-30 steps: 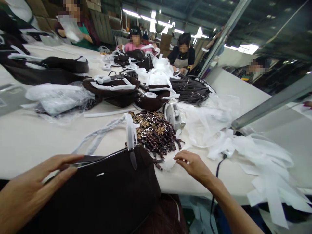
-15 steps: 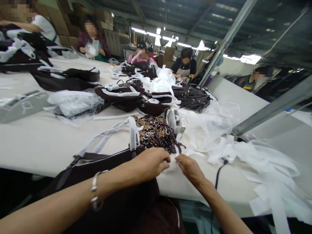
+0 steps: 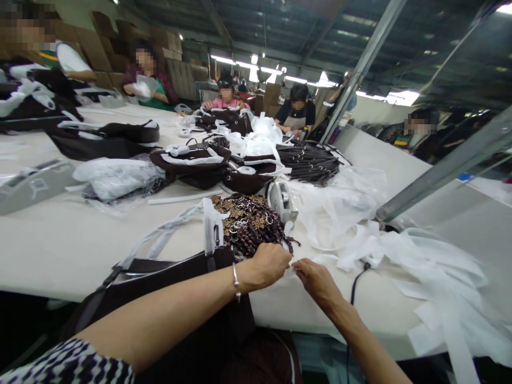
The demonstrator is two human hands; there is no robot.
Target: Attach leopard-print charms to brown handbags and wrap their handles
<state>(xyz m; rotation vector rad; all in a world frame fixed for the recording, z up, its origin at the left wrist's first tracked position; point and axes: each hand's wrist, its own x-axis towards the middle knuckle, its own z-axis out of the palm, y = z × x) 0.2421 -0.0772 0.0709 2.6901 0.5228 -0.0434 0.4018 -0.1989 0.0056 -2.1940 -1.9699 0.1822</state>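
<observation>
My left hand (image 3: 270, 265) is closed, its fingertips pinched near those of my right hand (image 3: 314, 276). The right hand's fingers are pressed together too. A small whitish bit shows between the fingertips, too small to name. Just beyond them lies a pile of dark braided charms (image 3: 256, 221) with gold flower-shaped pieces and silver rings. Under my left forearm is a dark brown handbag (image 3: 160, 309) at the table's front edge. Its handle (image 3: 172, 226) is wrapped in white padding and stands upright.
A tape dispenser (image 3: 283, 201) stands behind the charms. White foam strips (image 3: 440, 277) spread at the right, beside a metal post (image 3: 444, 165). Brown bags (image 3: 192, 162), a bundle of dark straps (image 3: 310, 160) and a plastic-wrapped packet (image 3: 120, 178) lie farther back. Several co-workers sit around the table.
My left hand has moved right and closed, its fingertips now close to the right hand's. The right hand has barely moved. The view has shifted slightly.
</observation>
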